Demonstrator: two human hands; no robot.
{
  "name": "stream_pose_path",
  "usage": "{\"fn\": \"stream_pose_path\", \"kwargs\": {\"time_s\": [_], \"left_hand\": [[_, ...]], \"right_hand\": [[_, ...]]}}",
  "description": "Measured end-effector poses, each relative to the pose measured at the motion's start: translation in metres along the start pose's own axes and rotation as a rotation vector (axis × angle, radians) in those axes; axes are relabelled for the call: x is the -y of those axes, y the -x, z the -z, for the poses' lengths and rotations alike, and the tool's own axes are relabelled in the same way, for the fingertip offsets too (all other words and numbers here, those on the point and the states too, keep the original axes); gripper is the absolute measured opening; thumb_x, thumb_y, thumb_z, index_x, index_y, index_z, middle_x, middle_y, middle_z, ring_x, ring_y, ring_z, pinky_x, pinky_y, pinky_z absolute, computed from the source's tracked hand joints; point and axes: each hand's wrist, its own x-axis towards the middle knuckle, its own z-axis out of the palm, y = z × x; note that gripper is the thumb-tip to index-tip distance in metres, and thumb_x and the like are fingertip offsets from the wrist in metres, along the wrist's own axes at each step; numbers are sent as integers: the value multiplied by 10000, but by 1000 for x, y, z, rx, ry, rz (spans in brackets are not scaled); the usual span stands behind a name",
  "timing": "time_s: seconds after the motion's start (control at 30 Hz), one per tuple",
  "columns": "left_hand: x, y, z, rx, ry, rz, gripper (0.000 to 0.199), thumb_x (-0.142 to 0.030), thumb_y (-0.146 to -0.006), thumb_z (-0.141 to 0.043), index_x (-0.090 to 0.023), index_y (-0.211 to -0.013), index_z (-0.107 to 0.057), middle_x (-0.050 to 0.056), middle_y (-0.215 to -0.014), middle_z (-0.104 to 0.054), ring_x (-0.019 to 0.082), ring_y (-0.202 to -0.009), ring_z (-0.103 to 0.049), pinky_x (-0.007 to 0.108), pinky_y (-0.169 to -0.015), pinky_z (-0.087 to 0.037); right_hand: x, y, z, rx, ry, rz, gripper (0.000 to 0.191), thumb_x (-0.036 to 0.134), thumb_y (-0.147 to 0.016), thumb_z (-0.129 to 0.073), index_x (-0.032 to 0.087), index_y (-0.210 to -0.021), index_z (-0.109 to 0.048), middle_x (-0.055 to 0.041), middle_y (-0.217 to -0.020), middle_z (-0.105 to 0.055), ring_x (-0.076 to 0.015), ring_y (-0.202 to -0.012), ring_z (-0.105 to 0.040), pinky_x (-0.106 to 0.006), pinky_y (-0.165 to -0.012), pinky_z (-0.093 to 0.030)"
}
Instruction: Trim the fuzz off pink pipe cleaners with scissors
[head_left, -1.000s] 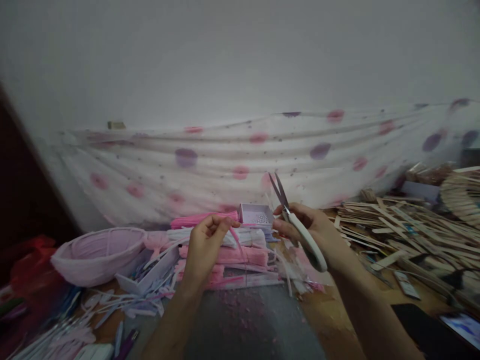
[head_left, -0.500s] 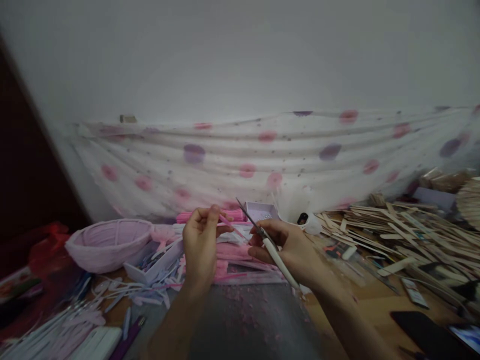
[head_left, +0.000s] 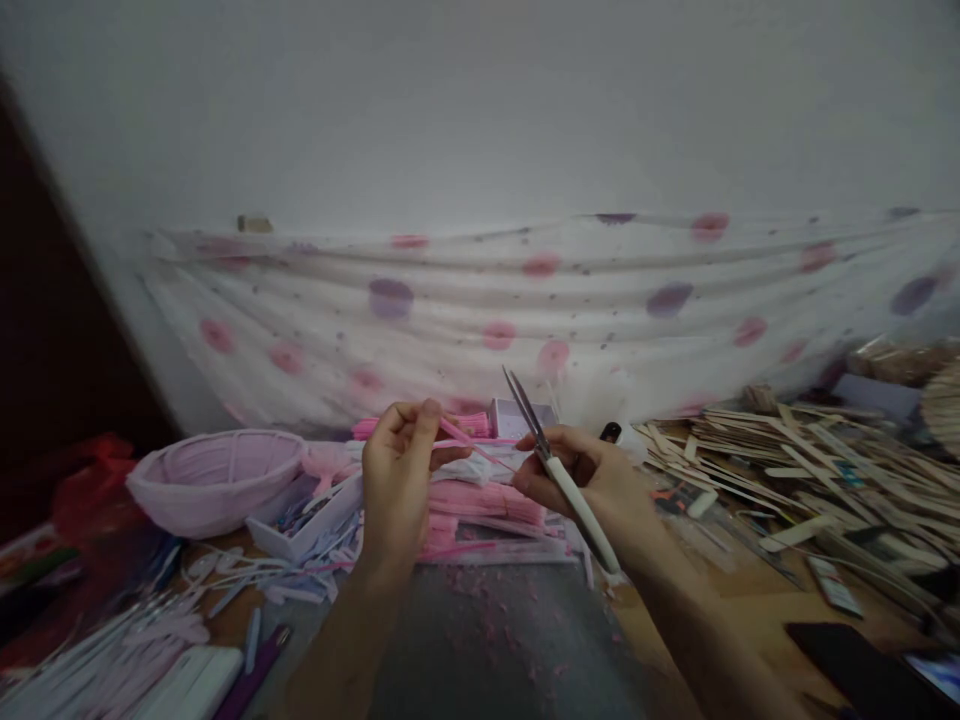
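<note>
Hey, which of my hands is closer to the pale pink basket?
Left. Your left hand is to the right of the basket; your right hand, holding white-handled scissors, is farther right, beyond the left.

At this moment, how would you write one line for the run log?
left hand: pinches pink strip | right hand: holds slightly open scissors | gray mat: pink scraps scattered on it

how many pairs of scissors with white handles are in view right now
1: the white-handled metal scissors, in the right hand, blades pointing upward. Others may be hidden.
</note>
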Motion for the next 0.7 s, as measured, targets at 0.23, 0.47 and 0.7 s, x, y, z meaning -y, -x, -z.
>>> {"fn": "stream_pose_path", "kwargs": {"time_s": [0.23,0.47,0.7], "left_hand": [[2,-9,11,97,-173,-114,219,-371,-691,-756,-166,-712,-684,-9,-582,-650,108,-525,-621,203,-544,-521],[1,-8,14,214,-181,-193,122,-324,-734,-734,-204,-735,-711,-9,-620,-688,110,-548,-656,192,-567,-538],[-2,-4,14,210,-222,-321,140,-321,-724,-741,-199,-676,-693,-7,-610,-672,111,-546,-636,195,-553,-517]], "right_hand": [[5,1,15,39,-70,-3,270,257,-626,-715,183,-875,-644,33,-571,-598,-86,-450,-505,-197,-396,-348],[4,0,20,80,-219,-83,330,282,-590,-735,177,-878,-612,39,-547,-568,-81,-415,-474,-184,-339,-297],[8,2,17,148,-318,-110,286,338,-650,-702,189,-862,-578,36,-551,-579,-105,-452,-534,-213,-421,-389]]}}
